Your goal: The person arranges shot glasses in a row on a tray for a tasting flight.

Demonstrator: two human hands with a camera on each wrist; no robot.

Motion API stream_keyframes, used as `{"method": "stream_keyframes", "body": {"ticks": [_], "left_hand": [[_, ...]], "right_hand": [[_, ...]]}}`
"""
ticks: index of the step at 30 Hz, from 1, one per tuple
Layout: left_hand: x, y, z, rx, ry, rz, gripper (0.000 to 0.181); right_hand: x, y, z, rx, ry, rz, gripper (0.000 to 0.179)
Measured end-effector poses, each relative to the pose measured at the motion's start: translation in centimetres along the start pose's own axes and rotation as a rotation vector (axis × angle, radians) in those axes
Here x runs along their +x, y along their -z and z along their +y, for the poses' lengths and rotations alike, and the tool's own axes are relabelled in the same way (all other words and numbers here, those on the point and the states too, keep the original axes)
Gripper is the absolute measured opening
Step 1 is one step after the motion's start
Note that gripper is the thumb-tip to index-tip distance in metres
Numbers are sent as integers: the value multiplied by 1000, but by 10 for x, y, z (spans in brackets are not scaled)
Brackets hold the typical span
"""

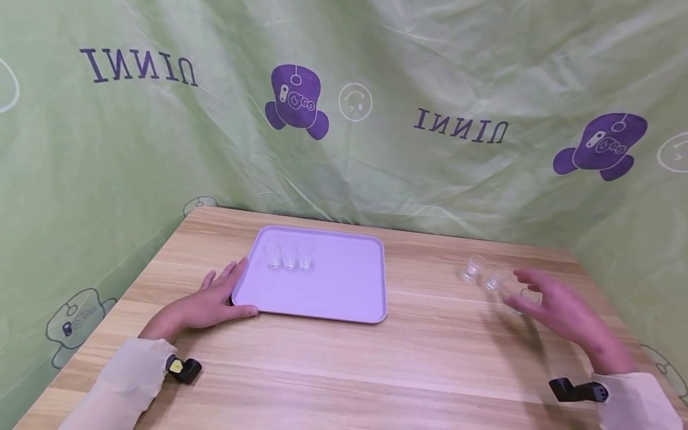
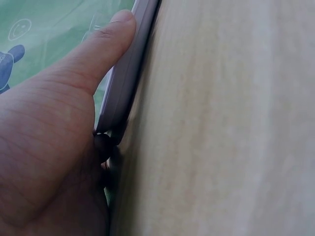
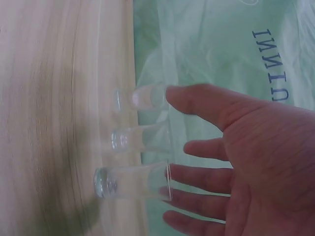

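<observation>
My left hand rests against the near left corner of a light purple tray, thumb along the front edge and fingers by the left side. In the left wrist view, the thumb lies straight along the tray's rim. Three small clear shot glasses stand in a row on the tray. At the right of the table my right hand has its fingers apart over the nearest shot glass, partly hidden in the head view. Its fingertips overlap that glass's rim in the right wrist view. Two more shot glasses stand beyond it.
The wooden table runs back to a green printed curtain hanging behind and at both sides. Bare wood lies between the tray and the glasses on the right. Small black devices are strapped at both sleeves.
</observation>
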State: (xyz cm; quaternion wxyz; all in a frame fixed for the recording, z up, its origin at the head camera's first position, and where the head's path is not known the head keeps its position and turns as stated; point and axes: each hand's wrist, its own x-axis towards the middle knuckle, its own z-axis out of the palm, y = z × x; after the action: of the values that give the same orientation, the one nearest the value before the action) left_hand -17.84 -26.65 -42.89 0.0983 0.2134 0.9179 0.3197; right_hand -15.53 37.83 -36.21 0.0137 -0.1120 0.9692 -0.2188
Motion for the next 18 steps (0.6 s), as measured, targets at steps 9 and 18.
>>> {"method": "stream_keyframes", "body": {"ticks": [9,18], "left_hand": [[0,0,-2,7,18,-5,112],[0,-1,-1,8,5,4,112]], "right_hand": [[-4,-4,9,18,-9,-44,76],[-5,-4,16,11,-33,-69,72]]}}
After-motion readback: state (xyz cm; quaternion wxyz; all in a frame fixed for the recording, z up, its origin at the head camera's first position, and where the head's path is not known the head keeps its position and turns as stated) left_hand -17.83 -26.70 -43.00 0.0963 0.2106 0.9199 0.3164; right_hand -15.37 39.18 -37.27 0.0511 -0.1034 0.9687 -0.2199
